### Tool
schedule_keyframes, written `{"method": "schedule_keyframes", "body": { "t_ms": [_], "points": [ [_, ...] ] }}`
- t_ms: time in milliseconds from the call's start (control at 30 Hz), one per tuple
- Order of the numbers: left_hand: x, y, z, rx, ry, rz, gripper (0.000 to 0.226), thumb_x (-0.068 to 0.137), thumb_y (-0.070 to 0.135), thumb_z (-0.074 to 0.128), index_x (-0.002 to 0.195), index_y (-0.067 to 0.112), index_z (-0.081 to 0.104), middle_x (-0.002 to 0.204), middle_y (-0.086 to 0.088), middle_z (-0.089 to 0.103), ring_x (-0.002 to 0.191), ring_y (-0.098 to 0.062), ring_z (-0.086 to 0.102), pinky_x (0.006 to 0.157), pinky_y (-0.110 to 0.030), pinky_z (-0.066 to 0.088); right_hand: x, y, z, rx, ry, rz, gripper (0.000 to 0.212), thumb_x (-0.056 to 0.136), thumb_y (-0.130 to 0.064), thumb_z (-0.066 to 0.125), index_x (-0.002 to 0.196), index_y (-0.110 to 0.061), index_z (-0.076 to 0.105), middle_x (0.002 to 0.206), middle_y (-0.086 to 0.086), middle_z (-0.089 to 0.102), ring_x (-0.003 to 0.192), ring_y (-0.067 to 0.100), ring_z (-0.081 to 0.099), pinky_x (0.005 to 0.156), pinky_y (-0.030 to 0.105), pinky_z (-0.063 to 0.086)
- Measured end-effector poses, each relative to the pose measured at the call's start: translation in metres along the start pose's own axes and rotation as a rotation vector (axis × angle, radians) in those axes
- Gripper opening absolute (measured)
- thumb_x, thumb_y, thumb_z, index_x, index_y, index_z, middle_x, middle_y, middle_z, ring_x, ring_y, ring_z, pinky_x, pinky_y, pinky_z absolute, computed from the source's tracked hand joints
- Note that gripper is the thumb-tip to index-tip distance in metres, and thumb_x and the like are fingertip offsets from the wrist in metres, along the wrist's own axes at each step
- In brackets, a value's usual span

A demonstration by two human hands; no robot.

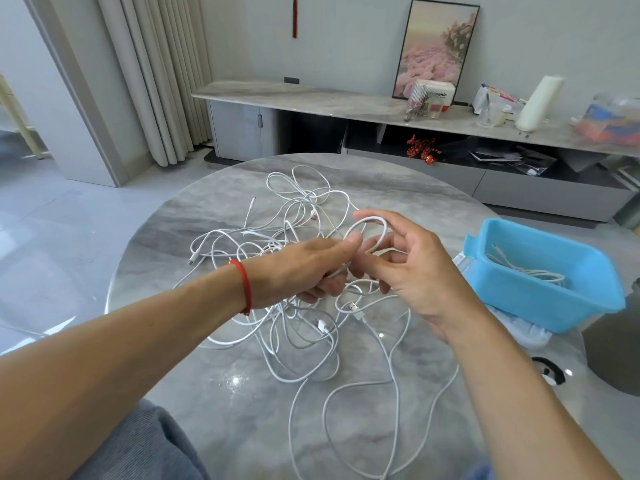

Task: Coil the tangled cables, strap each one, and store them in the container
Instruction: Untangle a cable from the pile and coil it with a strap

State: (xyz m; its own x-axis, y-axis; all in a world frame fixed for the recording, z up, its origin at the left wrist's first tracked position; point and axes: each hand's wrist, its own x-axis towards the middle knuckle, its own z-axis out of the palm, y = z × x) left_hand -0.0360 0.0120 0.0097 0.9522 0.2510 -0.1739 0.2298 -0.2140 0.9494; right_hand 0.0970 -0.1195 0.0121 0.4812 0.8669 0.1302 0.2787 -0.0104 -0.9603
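Cables (298, 327), white and tangled, lie spread over the middle of a round grey marble worktop (221, 403), their loops crossing from the far side to the near edge; several plug ends show among the strands. Left hand (304, 268), wearing a red cord bracelet (245, 289) at the wrist, reaches in from the lower left above the pile; its thumb and curled fingers pinch one white strand. Right hand (412, 268) is raised just beside it, fingers loosely bent and spread, with a small loop (372, 233) of the same strand running round the fingertips; whether these fingers clamp the strand or merely carry it cannot be told. The two hands nearly touch above the centre of the tangle. Container (540, 282), a blue plastic tub, stands tilted at the right side of the worktop, resting partly on a clear plastic bag (519, 329); a white cable (530, 271) already lies inside it. Beyond the worktop, a low grey cabinet (311, 102) runs along the wall and bears a framed picture (434, 50), a white roll (538, 102) and small clutter. Pale curtains (152, 74) hang at the left. Grey trouser fabric (145, 448) shows at the lower edge.
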Motion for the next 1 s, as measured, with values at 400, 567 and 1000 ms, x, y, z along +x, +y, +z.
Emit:
{"method": "schedule_keyframes", "body": {
  "t_ms": [400, 567, 1000],
  "points": [
    [-0.006, 0.011, 0.013, -0.106, -0.026, 0.066, 0.049, 0.103, 0.055, 0.029, 0.068, 0.040, 0.059, 0.060, 0.003, 0.024, 0.053, -0.015, 0.012, 0.047, -0.025, 0.013, 0.000, 0.002, -0.012, 0.348, -0.184, 0.029, 0.040, 0.100, -0.045, 0.060, 0.136, -0.029, 0.064, 0.131, 0.001, 0.071, 0.093, 0.011, 0.065, 0.071, 0.021, 0.052],
    [-0.006, 0.013, 0.016, 0.095, 0.030, 0.162, 0.045, 0.106, 0.045, 0.033, 0.070, 0.044, 0.061, 0.058, 0.002, 0.035, 0.047, -0.015, 0.028, 0.041, -0.023, 0.027, 0.001, 0.004, -0.007, 0.359, 0.009, -0.004, 0.035, 0.094, -0.040, 0.064, 0.110, -0.012, 0.076, 0.108, 0.012, 0.078, 0.074, 0.013, 0.056, 0.064, 0.023, 0.047],
    [0.010, 0.015, 0.009, -0.591, 0.294, 0.041, 0.045, 0.104, 0.037, 0.040, 0.062, 0.024, 0.032, 0.048, 0.004, 0.017, 0.041, -0.012, 0.010, 0.042, -0.018, 0.011, 0.001, 0.002, 0.009, 0.195, -0.080, 0.199, 0.037, 0.110, -0.028, 0.044, 0.114, -0.004, 0.072, 0.107, 0.011, 0.078, 0.103, 0.027, 0.073, 0.106, 0.052, 0.049]
  ]
}}
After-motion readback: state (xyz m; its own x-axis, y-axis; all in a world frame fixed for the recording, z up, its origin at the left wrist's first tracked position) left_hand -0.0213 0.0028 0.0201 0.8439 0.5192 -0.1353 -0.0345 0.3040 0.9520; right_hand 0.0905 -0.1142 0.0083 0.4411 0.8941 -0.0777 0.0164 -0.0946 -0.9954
